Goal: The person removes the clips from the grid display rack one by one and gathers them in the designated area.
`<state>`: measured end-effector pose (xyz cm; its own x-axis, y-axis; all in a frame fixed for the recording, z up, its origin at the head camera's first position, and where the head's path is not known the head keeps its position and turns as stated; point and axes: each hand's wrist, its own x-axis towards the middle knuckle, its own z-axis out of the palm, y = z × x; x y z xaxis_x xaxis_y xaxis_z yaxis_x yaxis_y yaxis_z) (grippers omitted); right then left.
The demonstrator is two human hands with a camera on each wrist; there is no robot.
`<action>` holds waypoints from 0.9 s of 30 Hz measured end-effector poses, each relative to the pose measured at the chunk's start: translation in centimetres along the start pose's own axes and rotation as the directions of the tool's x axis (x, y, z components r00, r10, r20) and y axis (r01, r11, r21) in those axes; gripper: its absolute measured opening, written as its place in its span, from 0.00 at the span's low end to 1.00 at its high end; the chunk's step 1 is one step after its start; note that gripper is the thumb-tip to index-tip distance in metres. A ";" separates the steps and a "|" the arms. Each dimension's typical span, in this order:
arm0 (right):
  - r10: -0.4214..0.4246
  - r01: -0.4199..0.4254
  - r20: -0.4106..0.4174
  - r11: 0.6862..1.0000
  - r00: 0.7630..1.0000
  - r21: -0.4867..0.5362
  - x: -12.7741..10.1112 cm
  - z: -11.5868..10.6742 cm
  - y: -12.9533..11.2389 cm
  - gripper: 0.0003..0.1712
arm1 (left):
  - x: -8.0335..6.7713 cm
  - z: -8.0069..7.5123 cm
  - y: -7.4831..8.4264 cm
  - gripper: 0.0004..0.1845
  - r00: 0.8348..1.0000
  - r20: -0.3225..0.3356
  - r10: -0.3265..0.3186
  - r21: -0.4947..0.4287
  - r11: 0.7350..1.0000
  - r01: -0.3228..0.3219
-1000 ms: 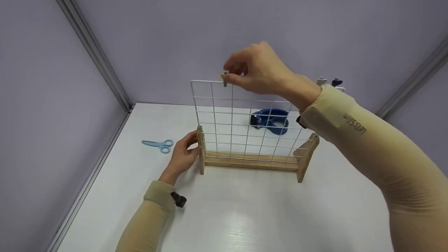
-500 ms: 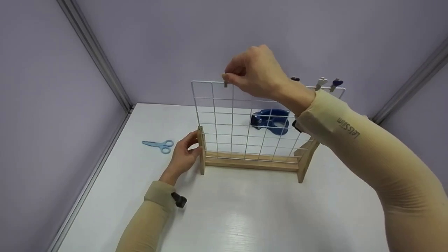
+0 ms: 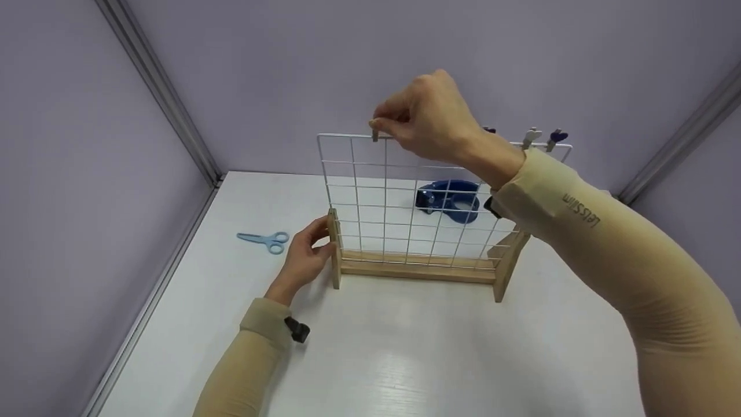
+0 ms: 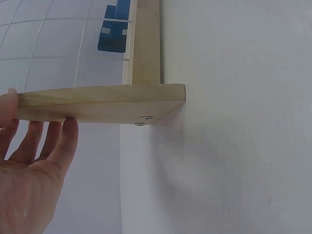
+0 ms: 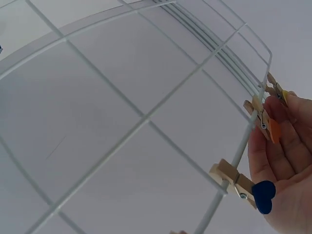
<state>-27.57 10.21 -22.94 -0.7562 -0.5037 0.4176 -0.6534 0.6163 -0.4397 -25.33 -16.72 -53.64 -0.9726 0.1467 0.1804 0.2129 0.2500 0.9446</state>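
A white wire grid (image 3: 405, 208) stands upright in a wooden stand (image 3: 414, 267) on the white table (image 3: 405, 353). My right hand (image 3: 379, 126) pinches a small wooden clothespin (image 3: 375, 136) on the grid's top wire, near the left corner. In the right wrist view this yellow-tipped clothespin (image 5: 277, 90) sits at my fingertips (image 5: 288, 105), beyond an orange-tipped pin (image 5: 265, 124) and a blue heart pin (image 5: 243, 184) on the same wire. My left hand (image 3: 324, 240) grips the stand's left upright (image 4: 102, 103), thumb on one side and fingers (image 4: 46, 141) on the other.
A blue tape dispenser (image 3: 448, 200) sits behind the grid. Light blue scissors (image 3: 263, 239) lie on the table to the left. More clothespins (image 3: 531, 138) stand on the grid's top right corner. Lilac walls close off the back and both sides.
The right hand has pressed the clothespin lower onto the top wire; its yellow tip is now hidden by the fingers in the head view. The left hand has not moved.
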 end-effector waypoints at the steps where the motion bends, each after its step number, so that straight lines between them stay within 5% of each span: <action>1: -0.005 0.006 -0.009 1.000 1.000 0.011 0.0 -0.3 0.0 0.07 | 0.0 0.0 0.0 0.32 1.000 0.002 -0.002 -0.001 1.000 0.002; 12: -0.078 0.083 -0.111 0.996 0.991 0.038 -2.6 -5.2 1.5 0.09 | 0.0 0.0 0.3 0.31 1.000 -0.004 -0.016 0.004 1.000 0.016; 27: 0.046 -0.013 -0.301 0.994 0.953 0.110 -13.0 -11.0 8.5 0.04 | -0.3 -0.5 0.2 0.31 1.000 -0.007 -0.027 0.037 0.999 0.027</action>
<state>-22.90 28.69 -23.42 -0.7396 -0.2695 0.6168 -0.6432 0.5528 -0.5298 -25.00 -17.16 -53.40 -0.9786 0.1331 0.1567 0.1896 0.2888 0.9384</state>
